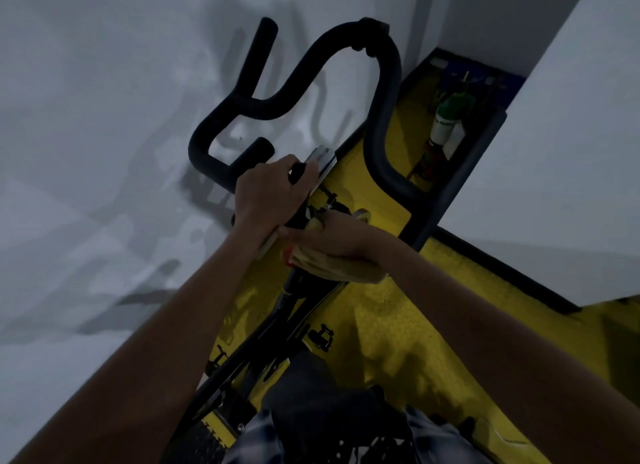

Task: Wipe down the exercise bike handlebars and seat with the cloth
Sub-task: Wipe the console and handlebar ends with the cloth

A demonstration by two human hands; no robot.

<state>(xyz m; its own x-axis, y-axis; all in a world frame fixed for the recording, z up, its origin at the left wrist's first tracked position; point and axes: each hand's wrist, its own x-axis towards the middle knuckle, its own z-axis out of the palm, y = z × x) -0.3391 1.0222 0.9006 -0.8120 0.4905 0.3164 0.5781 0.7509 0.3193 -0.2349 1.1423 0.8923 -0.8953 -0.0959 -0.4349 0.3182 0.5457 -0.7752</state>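
- My left hand (pixel 273 190) is wrapped round the black centre stem (pixel 298 173) of the handlebars (pixel 384 117), fingers curled tight on it, steadying the bike.
- My right hand (pixel 332 235) has the yellowish cloth (pixel 332 263) bunched under the palm, fingers gripping it against the frame just below the bar clamp.
- So the cloth is low, at the stem, touching the bike; the long looping bars above look not yet reached from here, I'd say.
- The seat — I can't pick it out for sure in this dim view.
- Risk: the cloth is hanging loose on the underside, and the small adjuster knobs (pixel 330 200) sit right beside my fingers; a quick upward swipe could snag the fabric there.
- Risk: my two hands are touching, so the left could block the right's stroke unless it shifts.
- Room: the white wall (pixel 104 83) sits close behind the left bar ends, tight for knuckles.
- Right side opens over the yellow floor (pixel 398 325), but the black ledge (pixel 460 179) and the bottle (pixel 446 121) in the corner sit near the right bar.
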